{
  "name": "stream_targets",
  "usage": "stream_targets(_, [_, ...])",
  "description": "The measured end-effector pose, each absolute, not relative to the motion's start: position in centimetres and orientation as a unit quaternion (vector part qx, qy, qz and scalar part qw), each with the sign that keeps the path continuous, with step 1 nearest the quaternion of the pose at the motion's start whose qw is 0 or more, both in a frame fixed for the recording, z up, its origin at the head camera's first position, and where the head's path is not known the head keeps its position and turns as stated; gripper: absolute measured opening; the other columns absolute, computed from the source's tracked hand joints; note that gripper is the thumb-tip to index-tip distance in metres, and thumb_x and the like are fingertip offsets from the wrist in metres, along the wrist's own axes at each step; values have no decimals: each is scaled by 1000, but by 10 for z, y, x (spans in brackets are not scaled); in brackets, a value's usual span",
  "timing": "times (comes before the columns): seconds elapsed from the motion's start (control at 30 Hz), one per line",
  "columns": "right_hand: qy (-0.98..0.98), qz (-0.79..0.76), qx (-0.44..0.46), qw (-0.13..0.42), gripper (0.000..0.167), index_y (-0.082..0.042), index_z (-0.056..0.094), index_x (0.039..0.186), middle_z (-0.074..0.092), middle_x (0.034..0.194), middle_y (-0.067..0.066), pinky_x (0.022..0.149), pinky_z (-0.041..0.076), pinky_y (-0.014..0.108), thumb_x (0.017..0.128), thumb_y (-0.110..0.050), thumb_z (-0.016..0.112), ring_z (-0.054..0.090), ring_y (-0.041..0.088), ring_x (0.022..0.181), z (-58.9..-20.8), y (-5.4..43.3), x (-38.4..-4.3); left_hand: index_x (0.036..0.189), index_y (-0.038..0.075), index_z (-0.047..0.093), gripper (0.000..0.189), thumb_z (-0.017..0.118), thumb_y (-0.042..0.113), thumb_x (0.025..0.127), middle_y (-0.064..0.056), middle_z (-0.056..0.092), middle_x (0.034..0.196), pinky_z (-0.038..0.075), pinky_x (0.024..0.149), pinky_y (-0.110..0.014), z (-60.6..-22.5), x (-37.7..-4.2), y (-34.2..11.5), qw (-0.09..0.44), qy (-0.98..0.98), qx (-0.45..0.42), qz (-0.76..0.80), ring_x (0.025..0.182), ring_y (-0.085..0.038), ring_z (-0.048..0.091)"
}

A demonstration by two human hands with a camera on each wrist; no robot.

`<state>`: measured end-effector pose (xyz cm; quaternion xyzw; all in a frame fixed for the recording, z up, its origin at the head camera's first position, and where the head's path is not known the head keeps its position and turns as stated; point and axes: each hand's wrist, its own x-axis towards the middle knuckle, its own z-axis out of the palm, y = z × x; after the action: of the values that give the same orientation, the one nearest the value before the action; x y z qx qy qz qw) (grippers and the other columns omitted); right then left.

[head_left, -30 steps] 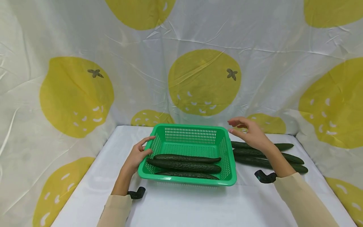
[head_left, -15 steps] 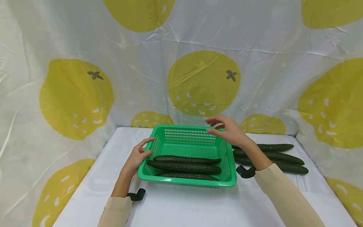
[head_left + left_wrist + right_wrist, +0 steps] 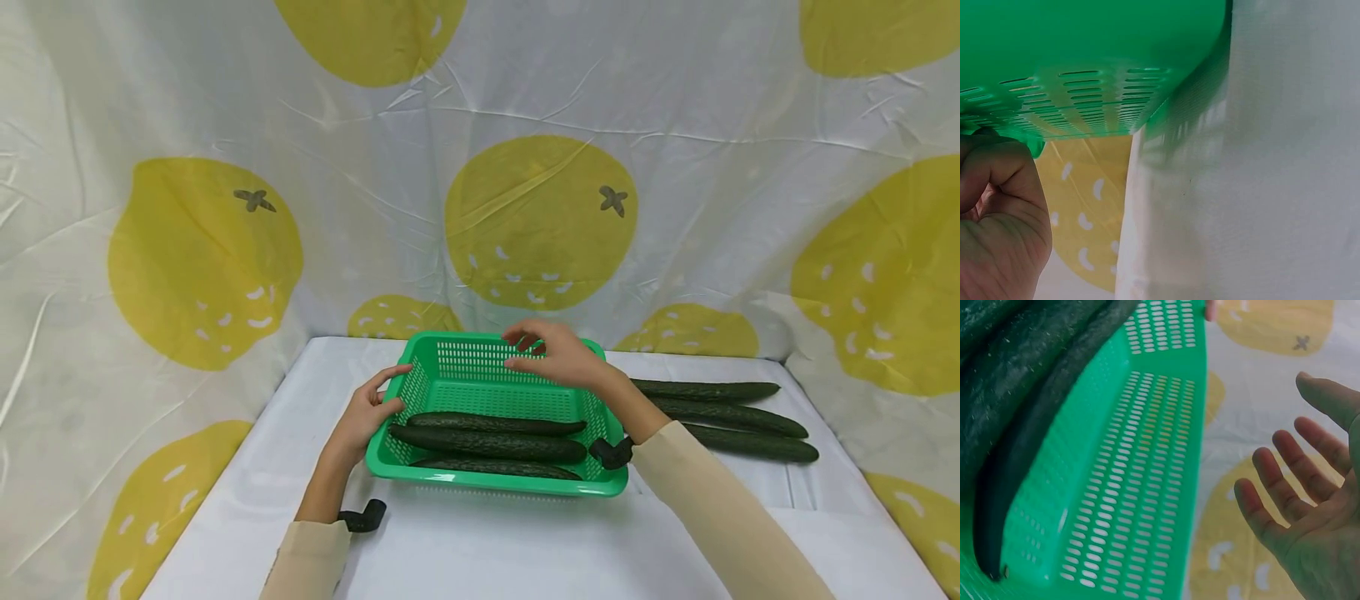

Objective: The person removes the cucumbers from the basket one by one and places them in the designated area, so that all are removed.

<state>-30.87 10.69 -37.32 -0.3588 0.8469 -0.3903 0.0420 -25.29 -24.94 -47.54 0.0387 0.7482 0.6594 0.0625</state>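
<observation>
A green plastic basket (image 3: 498,480) stands on the white-covered table. Inside it lie three dark green cucumbers (image 3: 495,442), side by side toward its near wall. My left hand (image 3: 362,421) grips the basket's left rim; in the left wrist view, that hand (image 3: 1004,212) has its fingers curled by the rim. My right hand (image 3: 558,357) is above the far right part of the basket, holding nothing. In the right wrist view, the fingers of this hand (image 3: 1310,487) are spread and loosely bent, apart from the basket wall (image 3: 1141,462).
Right of the basket, three more cucumbers (image 3: 738,417) lie on the table, their left ends hidden behind my right arm and the basket. A white cloth with yellow lemon prints (image 3: 540,221) hangs behind and at both sides.
My right hand has moved left, from above the basket's right rim to over its far right part. The left hand and the basket have stayed in place.
</observation>
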Motion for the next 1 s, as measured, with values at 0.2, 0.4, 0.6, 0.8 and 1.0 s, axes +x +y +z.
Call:
stream_targets(0.2, [848, -375, -362, 94, 45, -11, 61, 138, 65, 134, 7, 98, 53, 47, 99, -31, 71, 63, 32, 117, -388, 93, -310, 154, 21, 47, 59, 57, 0, 99, -6, 63, 75, 57, 61, -28, -477, -254, -250, 61, 747, 39, 661, 65, -13, 62])
stream_targets(0.4, [854, -361, -353, 127, 45, -14, 61, 138, 65, 132, 5, 95, 55, 42, 98, -32, 72, 63, 32, 118, -408, 87, -314, 154, 18, 46, 59, 56, -1, 99, -5, 60, 70, 55, 59, -25, -478, -254, -250, 61, 741, 48, 667, 61, -12, 59])
stream_targets(0.6, [861, -313, -365, 163, 43, -15, 62, 136, 65, 132, 13, 97, 54, 41, 98, -32, 72, 64, 34, 119, -429, 79, -317, 154, 18, 46, 59, 55, -1, 99, -6, 61, 71, 54, 57, -25, -478, -252, -251, 60, 740, 51, 668, 58, -11, 57])
stream_targets(0.8, [860, -284, -378, 194, 42, -11, 63, 134, 65, 134, 18, 97, 54, 45, 98, -30, 72, 65, 34, 118, -438, 72, -316, 154, 20, 47, 59, 57, 0, 99, -11, 66, 79, 55, 57, -26, -477, -253, -251, 60, 739, 47, 669, 60, -12, 59])
stream_targets(1.0, [860, -263, -368, 235, 47, -8, 61, 139, 64, 134, 17, 97, 55, 45, 100, -32, 69, 65, 32, 120, -441, 68, -313, 152, 21, 49, 58, 57, 0, 98, -10, 64, 78, 56, 59, -27, -476, -252, -250, 57, 743, 41, 666, 62, -13, 60])
